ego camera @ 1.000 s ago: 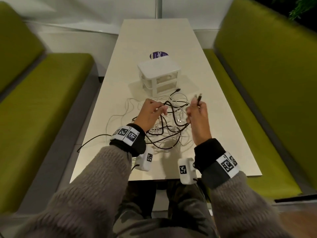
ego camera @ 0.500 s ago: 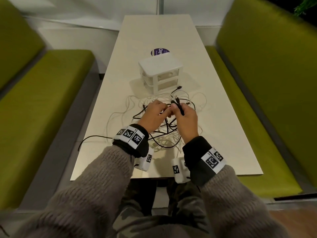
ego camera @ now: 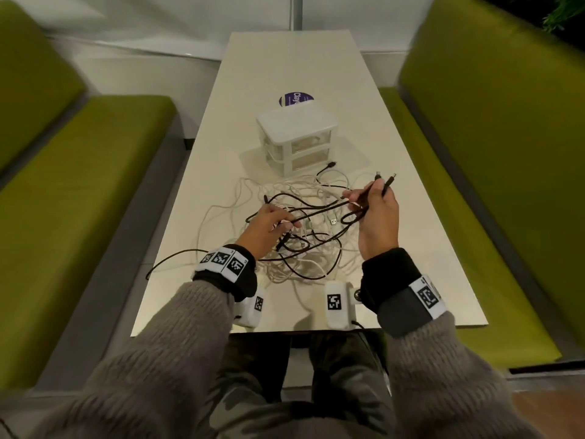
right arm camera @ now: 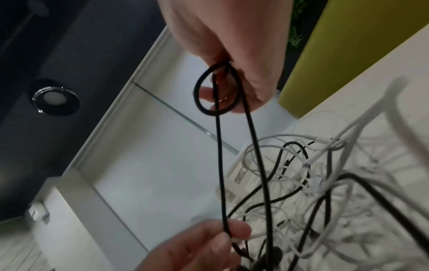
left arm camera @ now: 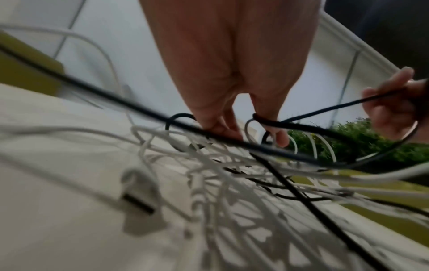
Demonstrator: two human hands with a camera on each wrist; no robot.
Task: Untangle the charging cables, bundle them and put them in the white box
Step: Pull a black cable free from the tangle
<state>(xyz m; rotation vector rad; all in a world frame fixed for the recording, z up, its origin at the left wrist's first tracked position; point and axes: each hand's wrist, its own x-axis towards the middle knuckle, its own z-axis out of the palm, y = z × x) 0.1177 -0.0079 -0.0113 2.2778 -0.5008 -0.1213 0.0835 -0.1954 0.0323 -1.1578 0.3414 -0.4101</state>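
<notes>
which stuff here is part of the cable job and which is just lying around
Part of the job:
black cable, held by the left hand and right hand
white cables, tangled on the table
white box

Just lying about:
purple round sticker
green benches

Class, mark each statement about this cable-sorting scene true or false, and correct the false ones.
1. The right hand holds a black cable with two plug ends sticking up. True.
2. The left hand is resting flat and empty on the table. False: it pinches the black cable.
3. The white box stands beyond the tangle. True.
4. All cables are already bundled inside the box. False: the white cables and the black ones lie tangled on the table.
</notes>
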